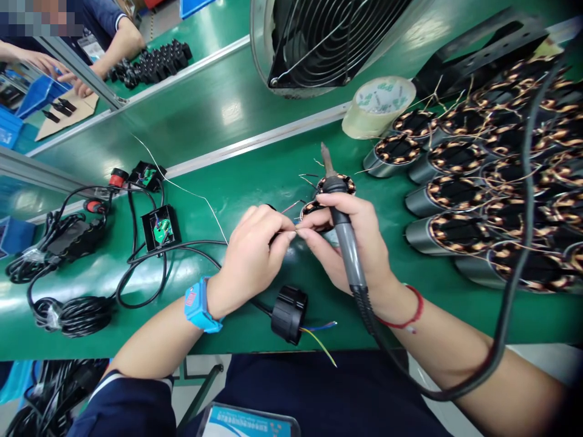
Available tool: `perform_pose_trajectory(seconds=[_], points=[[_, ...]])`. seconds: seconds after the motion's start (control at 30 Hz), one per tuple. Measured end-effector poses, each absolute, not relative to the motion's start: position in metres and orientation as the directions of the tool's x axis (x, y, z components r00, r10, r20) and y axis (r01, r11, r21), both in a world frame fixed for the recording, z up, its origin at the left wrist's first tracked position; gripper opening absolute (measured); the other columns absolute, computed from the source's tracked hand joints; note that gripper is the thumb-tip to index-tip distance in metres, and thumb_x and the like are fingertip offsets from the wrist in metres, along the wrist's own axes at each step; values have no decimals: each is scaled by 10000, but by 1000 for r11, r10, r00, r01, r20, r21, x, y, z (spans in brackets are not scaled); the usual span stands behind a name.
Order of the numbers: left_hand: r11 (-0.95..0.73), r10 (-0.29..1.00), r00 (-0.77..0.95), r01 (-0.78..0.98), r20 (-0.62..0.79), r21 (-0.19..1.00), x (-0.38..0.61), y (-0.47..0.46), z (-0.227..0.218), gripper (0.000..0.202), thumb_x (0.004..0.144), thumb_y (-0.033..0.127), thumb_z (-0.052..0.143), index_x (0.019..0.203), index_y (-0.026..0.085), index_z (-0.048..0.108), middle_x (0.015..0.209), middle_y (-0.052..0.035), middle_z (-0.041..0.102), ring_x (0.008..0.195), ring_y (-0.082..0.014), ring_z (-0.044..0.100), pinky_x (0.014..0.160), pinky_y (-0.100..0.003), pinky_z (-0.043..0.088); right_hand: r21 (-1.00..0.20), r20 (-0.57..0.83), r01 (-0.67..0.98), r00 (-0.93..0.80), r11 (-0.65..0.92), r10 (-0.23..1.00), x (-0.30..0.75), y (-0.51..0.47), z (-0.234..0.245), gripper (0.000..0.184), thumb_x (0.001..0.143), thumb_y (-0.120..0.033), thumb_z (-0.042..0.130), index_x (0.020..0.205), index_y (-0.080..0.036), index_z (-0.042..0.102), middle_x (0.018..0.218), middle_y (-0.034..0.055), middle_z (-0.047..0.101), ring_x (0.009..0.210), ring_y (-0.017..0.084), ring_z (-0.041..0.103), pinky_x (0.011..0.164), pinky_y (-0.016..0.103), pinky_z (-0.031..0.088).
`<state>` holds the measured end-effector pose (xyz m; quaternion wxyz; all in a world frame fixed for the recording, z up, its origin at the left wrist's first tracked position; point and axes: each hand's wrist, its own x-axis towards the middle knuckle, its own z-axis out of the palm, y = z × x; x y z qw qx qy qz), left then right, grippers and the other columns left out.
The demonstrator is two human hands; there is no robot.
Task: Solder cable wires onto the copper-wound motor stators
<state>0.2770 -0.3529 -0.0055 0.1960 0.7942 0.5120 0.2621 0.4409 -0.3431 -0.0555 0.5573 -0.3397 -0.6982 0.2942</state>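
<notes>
My right hand (364, 243) holds a soldering iron (348, 243) against the palm, its tip pointing up and away from me. Thumb and forefinger of that hand are pinched together at a thin wire end. Meeting them there, my left hand (255, 249) pinches the thin wire (297, 227) too; the fingers hide most of it. Just behind the hands are copper-wound motor stators (344, 182) with loose leads, partly covered by the iron and fingers. Below the hands, a black round cap (290, 314) lies on its side with blue and yellow-green wires sticking out.
Rows of stators (460, 191) fill the right, beside a tape roll (380, 103) and a fan (337, 42). Leftward lie bundled black cables (75, 315), an open circuit box (161, 229) and a strand of solder wire (200, 197). The iron's cord (505, 315) loops over my right forearm. A co-worker's hands (68, 73) are beyond the divider.
</notes>
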Motion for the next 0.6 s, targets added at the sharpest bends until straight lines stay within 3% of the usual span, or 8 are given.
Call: perform_pose_trajectory(seconds=[0.13, 0.37, 0.6], points=[[-455, 889, 364, 769, 276, 449, 277, -353, -12, 185, 959, 283, 517, 896, 217, 679, 932, -18, 709, 903, -186, 514, 860, -380, 346, -820, 559, 94, -78, 564, 826, 440, -343, -53, 420, 887, -103, 636, 1240, -239, 453, 822, -26, 632, 718, 139, 629, 670, 253, 555], [-320, 945, 293, 734, 147, 598, 280, -354, -12, 170, 942, 264, 547, 898, 241, 710, 834, 9, 698, 942, -184, 484, 858, -351, 328, -809, 571, 147, -27, 569, 820, 437, -344, -51, 363, 902, -161, 636, 1207, -249, 460, 799, -25, 632, 734, 159, 636, 715, 293, 562], [-213, 963, 268, 752, 6, 624, 272, -339, -14, 198, 928, 224, 522, 873, 224, 712, 809, 5, 684, 869, -181, 484, 824, -355, 326, -783, 506, 357, -113, 510, 855, 456, -348, -40, 324, 969, -230, 556, 1290, -236, 517, 947, 11, 685, 923, 195, 652, 874, 360, 533]])
